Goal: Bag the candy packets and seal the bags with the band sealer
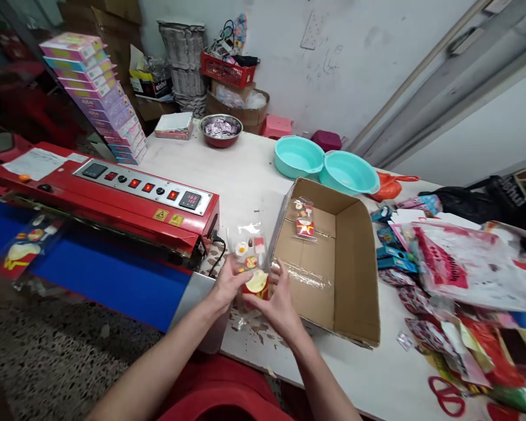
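Between my two hands is a clear plastic packet [251, 251] with small toy food pieces inside: a fried egg, a burger and a red-and-yellow fries pouch. My left hand [228, 285] pinches its left side. My right hand [281, 301] has its fingers curled at the packet's lower right edge, thumb against the red pouch. Just right of my hands stands an open cardboard box [355, 263]; a similar packet [305, 219] lies on its bottom. Another such packet [24, 248] rests on the blue conveyor belt [109, 286] of the red sealing machine [158, 204], at far left.
Two turquoise basins [300, 158] stand behind the box. A steel bowl [220, 130] of small sachets and a tall stack of small boxes [99, 96] are at the back. Bags and packets clutter the right side, with red-handled scissors [447, 396] near the front.
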`<state>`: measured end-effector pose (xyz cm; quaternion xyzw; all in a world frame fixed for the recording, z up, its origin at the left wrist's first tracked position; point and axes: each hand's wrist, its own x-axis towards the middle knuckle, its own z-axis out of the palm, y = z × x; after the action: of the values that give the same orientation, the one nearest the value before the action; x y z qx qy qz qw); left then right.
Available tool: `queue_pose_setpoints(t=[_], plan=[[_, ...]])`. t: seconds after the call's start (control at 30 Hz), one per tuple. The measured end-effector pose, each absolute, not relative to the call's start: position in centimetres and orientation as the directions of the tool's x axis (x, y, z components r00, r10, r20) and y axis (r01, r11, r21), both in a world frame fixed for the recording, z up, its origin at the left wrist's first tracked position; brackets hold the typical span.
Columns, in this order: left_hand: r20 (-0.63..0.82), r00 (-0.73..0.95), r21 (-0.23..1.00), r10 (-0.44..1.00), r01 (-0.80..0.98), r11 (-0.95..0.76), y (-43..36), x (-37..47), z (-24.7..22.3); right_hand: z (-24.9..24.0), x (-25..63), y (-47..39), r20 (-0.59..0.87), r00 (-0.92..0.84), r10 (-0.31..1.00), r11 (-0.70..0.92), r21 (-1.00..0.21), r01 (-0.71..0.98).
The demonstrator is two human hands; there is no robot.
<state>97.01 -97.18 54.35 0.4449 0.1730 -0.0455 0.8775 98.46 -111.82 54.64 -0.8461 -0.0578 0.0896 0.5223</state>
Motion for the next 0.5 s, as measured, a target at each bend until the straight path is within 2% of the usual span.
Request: queue_pose_setpoints(t=[0.07, 0.13, 0.23, 0.3, 0.43, 0.5], plan=[[-0.365, 0.930, 0.771, 0.045, 0.275, 0.575, -95.5, 95.9, 54.6, 55.5, 100.1, -111.9, -0.156, 0.961, 0.230, -0.291, -0.953, -0.085], [-0.389, 0.920, 0.760, -0.035, 0.342, 0.552, -93.8, 94.4, 54.6, 56.9, 102.2, -111.8, -0.191, 0.924, 0.330, -0.184, -0.974, -0.135], [-0.407, 0.903, 0.743, -0.140, 0.416, 0.524, -91.7, 92.5, 54.6, 58.3, 104.6, -110.9, -0.232, 0.786, 0.573, -0.140, -0.973, -0.185], [-0.411, 0.895, 0.739, -0.173, 0.438, 0.512, -90.7, 91.4, 54.4, 58.4, 105.1, -109.8, -0.264, 0.704, 0.659, -0.140, -0.963, -0.230], [-0.424, 0.891, 0.722, -0.164, 0.442, 0.532, -89.4, 90.1, 54.2, 57.1, 104.3, -107.5, -0.330, 0.677, 0.658, -0.133, -0.936, -0.326], [-0.435, 0.899, 0.744, -0.053, 0.392, 0.541, -89.2, 90.1, 54.1, 56.3, 103.6, -106.6, -0.371, 0.687, 0.625, -0.144, -0.920, -0.365]])
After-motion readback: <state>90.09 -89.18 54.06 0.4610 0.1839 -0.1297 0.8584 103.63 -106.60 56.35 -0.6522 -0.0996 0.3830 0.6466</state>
